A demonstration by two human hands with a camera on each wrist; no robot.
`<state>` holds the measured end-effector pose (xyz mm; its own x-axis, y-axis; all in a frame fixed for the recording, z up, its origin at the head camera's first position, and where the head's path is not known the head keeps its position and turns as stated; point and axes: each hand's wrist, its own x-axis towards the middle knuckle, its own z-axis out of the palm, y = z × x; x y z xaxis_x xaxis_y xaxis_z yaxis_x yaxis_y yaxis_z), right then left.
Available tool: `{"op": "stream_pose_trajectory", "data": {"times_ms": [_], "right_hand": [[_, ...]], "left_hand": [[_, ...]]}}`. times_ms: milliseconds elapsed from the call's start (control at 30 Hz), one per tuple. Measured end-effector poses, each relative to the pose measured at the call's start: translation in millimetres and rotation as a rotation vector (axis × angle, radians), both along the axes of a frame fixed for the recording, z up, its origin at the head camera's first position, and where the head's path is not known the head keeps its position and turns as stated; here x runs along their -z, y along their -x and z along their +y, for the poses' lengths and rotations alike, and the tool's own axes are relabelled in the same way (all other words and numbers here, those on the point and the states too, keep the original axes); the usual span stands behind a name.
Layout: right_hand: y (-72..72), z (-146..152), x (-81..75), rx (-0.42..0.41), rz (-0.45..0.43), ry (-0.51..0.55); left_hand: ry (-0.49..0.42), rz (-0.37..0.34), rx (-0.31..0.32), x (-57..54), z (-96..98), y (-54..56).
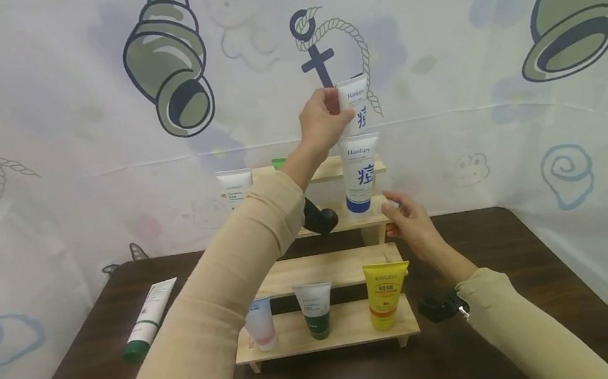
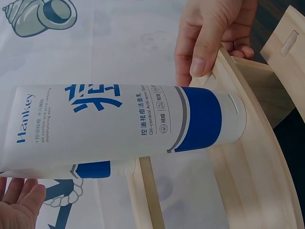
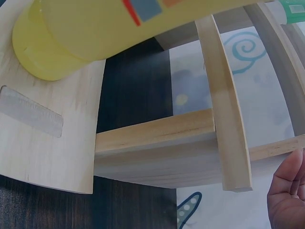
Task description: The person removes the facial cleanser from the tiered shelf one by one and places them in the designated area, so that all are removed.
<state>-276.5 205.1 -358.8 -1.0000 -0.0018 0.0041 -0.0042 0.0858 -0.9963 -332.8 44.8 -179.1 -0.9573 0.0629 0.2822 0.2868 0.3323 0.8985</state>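
Note:
My left hand (image 1: 324,121) pinches a white tube (image 1: 354,104) with blue lettering above the right end of the top tier. In the left wrist view, that tube's blue band (image 2: 94,170) shows behind a matching tube (image 1: 360,174), which stands cap-down on the tier below. My right hand (image 1: 412,227) holds the right end of that lower tier of the wooden rack (image 1: 327,269), thumb against the edge. Only part of the right hand (image 3: 288,195) shows in the right wrist view.
On the bottom tier stand a yellow tube (image 1: 386,296), a white-and-green tube (image 1: 315,310) and a pale tube (image 1: 261,324). Another white tube (image 1: 236,186) is higher on the left, partly behind my left sleeve. A green-capped tube (image 1: 151,316) lies on the dark table (image 1: 457,347).

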Motion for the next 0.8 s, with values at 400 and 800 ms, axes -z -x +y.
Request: {"op": "stream_pose_trajectory", "data": {"times_ms": [400, 800], "right_hand": [[-0.3, -0.2, -0.3, 0.007, -0.01, 0.004], [-0.3, -1.1, -0.4, 0.017, -0.027, 0.007]], "left_hand": [[0.018, 0.033, -0.009, 1.6, 0.8, 3.3], [0.003, 0.082, -0.028, 3.8, -3.4, 3.0]]}}
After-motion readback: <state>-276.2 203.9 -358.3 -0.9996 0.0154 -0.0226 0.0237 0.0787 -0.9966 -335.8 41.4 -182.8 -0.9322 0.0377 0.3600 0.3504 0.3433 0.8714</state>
